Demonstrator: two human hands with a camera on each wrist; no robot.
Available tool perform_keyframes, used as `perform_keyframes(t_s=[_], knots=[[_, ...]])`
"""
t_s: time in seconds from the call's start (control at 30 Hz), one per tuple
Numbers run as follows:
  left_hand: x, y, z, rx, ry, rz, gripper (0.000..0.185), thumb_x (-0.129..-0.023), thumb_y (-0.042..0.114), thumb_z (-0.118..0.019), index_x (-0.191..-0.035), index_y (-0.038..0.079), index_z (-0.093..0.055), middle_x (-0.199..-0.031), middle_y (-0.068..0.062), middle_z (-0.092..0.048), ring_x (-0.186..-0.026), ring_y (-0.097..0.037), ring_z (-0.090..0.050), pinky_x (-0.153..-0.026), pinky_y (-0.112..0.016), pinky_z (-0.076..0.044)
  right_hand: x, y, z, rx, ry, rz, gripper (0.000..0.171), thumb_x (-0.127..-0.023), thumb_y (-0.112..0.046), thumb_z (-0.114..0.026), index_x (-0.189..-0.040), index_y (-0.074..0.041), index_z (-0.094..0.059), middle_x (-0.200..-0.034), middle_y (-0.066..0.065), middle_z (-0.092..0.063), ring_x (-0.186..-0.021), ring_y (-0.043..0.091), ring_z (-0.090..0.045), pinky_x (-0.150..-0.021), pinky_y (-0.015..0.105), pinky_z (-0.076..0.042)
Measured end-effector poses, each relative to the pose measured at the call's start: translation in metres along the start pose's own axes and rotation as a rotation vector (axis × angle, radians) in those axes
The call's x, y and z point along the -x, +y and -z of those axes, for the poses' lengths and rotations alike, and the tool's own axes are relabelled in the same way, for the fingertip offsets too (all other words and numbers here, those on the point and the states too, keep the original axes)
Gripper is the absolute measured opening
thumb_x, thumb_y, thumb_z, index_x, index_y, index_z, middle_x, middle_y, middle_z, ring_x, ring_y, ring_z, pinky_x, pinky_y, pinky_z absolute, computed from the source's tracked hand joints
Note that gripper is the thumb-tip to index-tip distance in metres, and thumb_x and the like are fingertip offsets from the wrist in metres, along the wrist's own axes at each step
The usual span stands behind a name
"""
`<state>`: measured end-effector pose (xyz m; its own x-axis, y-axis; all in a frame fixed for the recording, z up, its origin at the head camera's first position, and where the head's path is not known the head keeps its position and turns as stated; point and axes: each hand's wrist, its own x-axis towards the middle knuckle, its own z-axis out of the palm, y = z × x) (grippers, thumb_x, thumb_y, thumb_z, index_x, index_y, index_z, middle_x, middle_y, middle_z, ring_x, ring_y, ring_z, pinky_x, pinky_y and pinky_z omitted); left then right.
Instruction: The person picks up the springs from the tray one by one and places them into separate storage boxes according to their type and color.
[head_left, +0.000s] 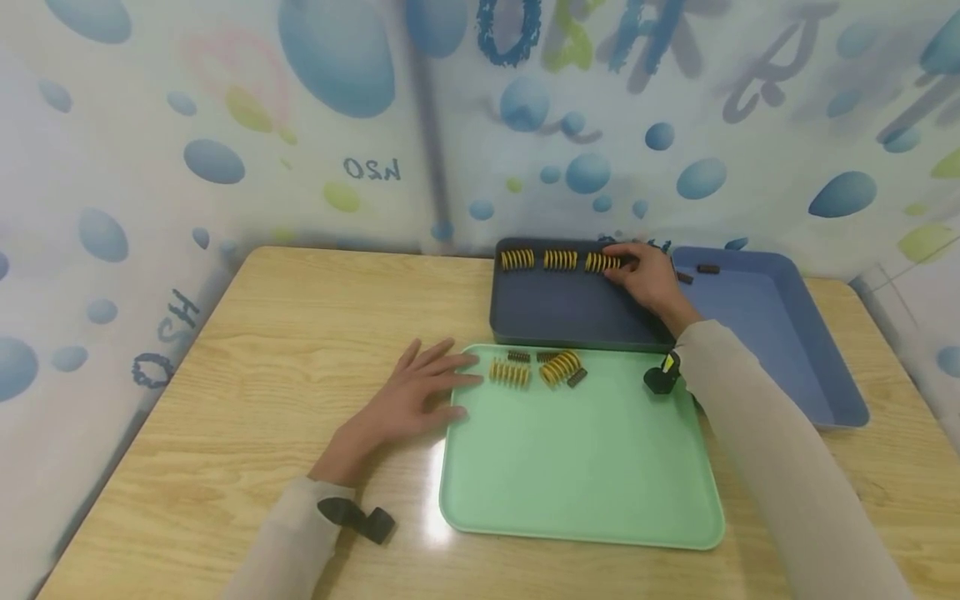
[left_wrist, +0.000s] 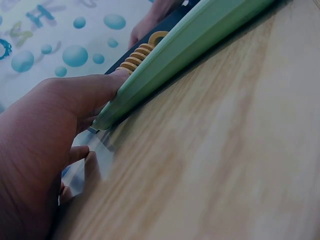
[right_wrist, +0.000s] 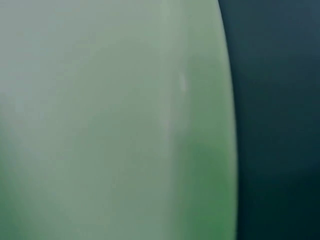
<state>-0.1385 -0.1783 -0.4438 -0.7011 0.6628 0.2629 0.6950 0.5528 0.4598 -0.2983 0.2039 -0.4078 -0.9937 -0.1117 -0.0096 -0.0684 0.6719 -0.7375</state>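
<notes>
My right hand point(head_left: 647, 275) reaches into the dark grey tray point(head_left: 570, 312) and pinches the right end of a yellow coil spring point(head_left: 598, 262) between thumb and fingers. Two other yellow springs, a middle one point(head_left: 560, 261) and a left one point(head_left: 517, 260), lie in a row with it along the tray's back wall. At the left edge of the green tray point(head_left: 581, 467), my left hand point(head_left: 408, 396) rests with its fingers spread and fingertips over the rim. Near those fingers, inside the green tray, lie two yellow springs point(head_left: 510, 373) and several small dark springs point(head_left: 577, 377).
A blue tray point(head_left: 765, 333) stands at the right, partly behind my right forearm, with small dark springs point(head_left: 707, 268) near its back. All three trays sit close together on a wooden table point(head_left: 360, 308). A patterned wall covering point(head_left: 300, 167) rises directly behind the table.
</notes>
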Motion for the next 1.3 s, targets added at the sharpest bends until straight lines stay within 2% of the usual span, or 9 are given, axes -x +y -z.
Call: perform_keyframes(t_s=[0.13, 0.2, 0.37, 0.53, 0.67, 1.13, 1.3], knots=[[-0.001, 0.001, 0.001, -0.005, 0.004, -0.003, 0.044, -0.091, 0.039, -0.060, -0.131, 0.022, -0.060, -0.146, 0.000, -0.044, -0.141, -0.035, -0.022, -0.109, -0.064, -0.002, 0.001, -0.002, 0.004, -0.008, 0.008, 0.029, 0.037, -0.094, -0.015, -0.063, -0.131, -0.013, -0.058, -0.139, 0.013, -0.045, -0.093, 0.030, -0.059, -0.073, 0.044, -0.049], [-0.001, 0.001, 0.001, -0.004, 0.006, -0.003, 0.044, -0.091, 0.040, -0.060, -0.131, 0.022, -0.060, -0.146, 0.000, -0.045, -0.141, -0.036, -0.023, -0.109, -0.064, -0.002, 0.002, -0.003, 0.005, -0.020, 0.005, 0.032, 0.036, -0.094, -0.015, -0.062, -0.130, -0.013, -0.059, -0.144, 0.011, -0.041, -0.095, 0.030, -0.059, -0.074, 0.044, -0.049], [0.001, -0.001, -0.002, -0.003, 0.009, -0.008, 0.044, -0.092, 0.041, -0.059, -0.131, 0.022, -0.059, -0.146, 0.000, -0.045, -0.141, -0.036, -0.022, -0.108, -0.065, -0.002, 0.004, -0.006, 0.007, -0.036, -0.014, 0.027, 0.033, -0.095, -0.016, -0.061, -0.127, -0.011, -0.060, -0.137, 0.011, -0.046, -0.097, 0.030, -0.059, -0.075, 0.044, -0.048], [0.001, -0.003, -0.003, -0.004, 0.013, -0.013, 0.045, -0.092, 0.043, -0.058, -0.132, 0.023, -0.059, -0.146, 0.002, -0.044, -0.141, -0.036, -0.022, -0.108, -0.064, -0.001, 0.006, -0.007, 0.006, -0.004, -0.059, 0.017, 0.029, -0.095, -0.017, -0.062, -0.122, -0.007, -0.063, -0.121, 0.014, -0.059, -0.098, 0.030, -0.059, -0.078, 0.045, -0.050], [0.001, -0.002, -0.003, -0.003, 0.013, -0.016, 0.045, -0.092, 0.044, -0.057, -0.132, 0.023, -0.059, -0.146, 0.002, -0.044, -0.140, -0.037, -0.022, -0.108, -0.065, -0.001, 0.006, -0.007, 0.006, 0.008, -0.059, 0.030, 0.027, -0.094, -0.015, -0.062, -0.120, -0.007, -0.064, -0.115, 0.014, -0.063, -0.098, 0.029, -0.060, -0.079, 0.045, -0.051], [0.001, -0.001, -0.001, -0.005, 0.007, -0.012, 0.044, -0.093, 0.042, -0.057, -0.132, 0.024, -0.059, -0.146, 0.002, -0.044, -0.141, -0.035, -0.022, -0.109, -0.064, -0.002, 0.009, -0.005, 0.007, 0.000, -0.062, 0.050, 0.031, -0.094, -0.017, -0.062, -0.124, -0.007, -0.061, -0.119, 0.013, -0.061, -0.102, 0.029, -0.059, -0.081, 0.045, -0.050], [0.001, 0.000, 0.000, -0.007, 0.002, -0.010, 0.044, -0.093, 0.043, -0.056, -0.132, 0.023, -0.059, -0.147, 0.001, -0.043, -0.141, -0.035, -0.021, -0.109, -0.064, -0.001, 0.016, -0.011, 0.015, -0.064, -0.042, 0.047, 0.035, -0.093, -0.022, -0.064, -0.125, -0.006, -0.061, -0.123, 0.012, -0.059, -0.102, 0.029, -0.059, -0.082, 0.045, -0.050]])
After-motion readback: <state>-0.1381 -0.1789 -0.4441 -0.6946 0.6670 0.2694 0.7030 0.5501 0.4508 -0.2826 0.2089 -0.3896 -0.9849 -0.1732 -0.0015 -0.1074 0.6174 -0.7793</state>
